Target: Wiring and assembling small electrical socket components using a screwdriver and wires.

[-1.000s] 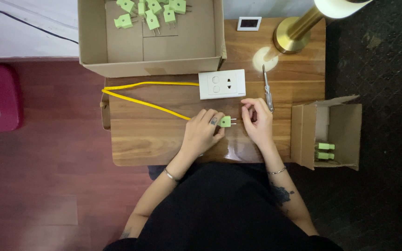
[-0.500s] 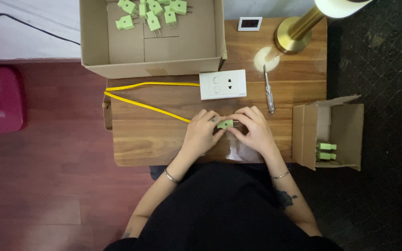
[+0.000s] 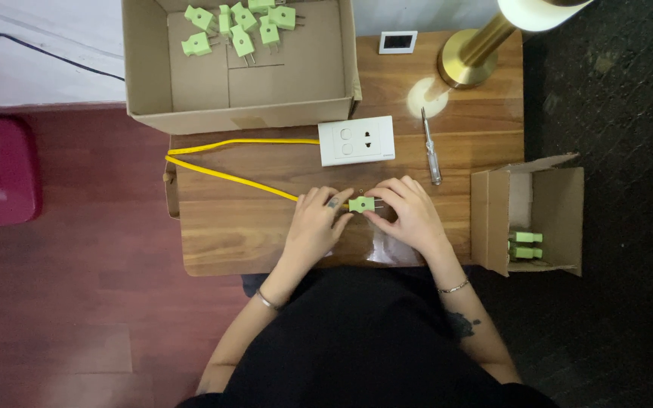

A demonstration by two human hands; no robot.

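A small green plug [image 3: 362,203] rests low over the wooden table [image 3: 221,234], held between both hands. My left hand [image 3: 315,223] pinches its left end, where a yellow cable [image 3: 221,174] runs in under the fingers. My right hand [image 3: 410,215] grips the plug's right side, by the metal prongs. The cable loops left across the table and back to a white wall socket plate [image 3: 357,140] lying flat above the hands.
A large cardboard box [image 3: 296,83] at the back holds several green plugs [image 3: 239,23]. A screwdriver [image 3: 431,147] lies right of the socket plate. A brass lamp base [image 3: 468,59] and a small white device [image 3: 397,41] stand behind. A small open box [image 3: 561,211] with green plugs [image 3: 527,245] sits at right.
My right hand moved in from the right and closed on the plug's prong side. The left hand stayed on the plug and cable.
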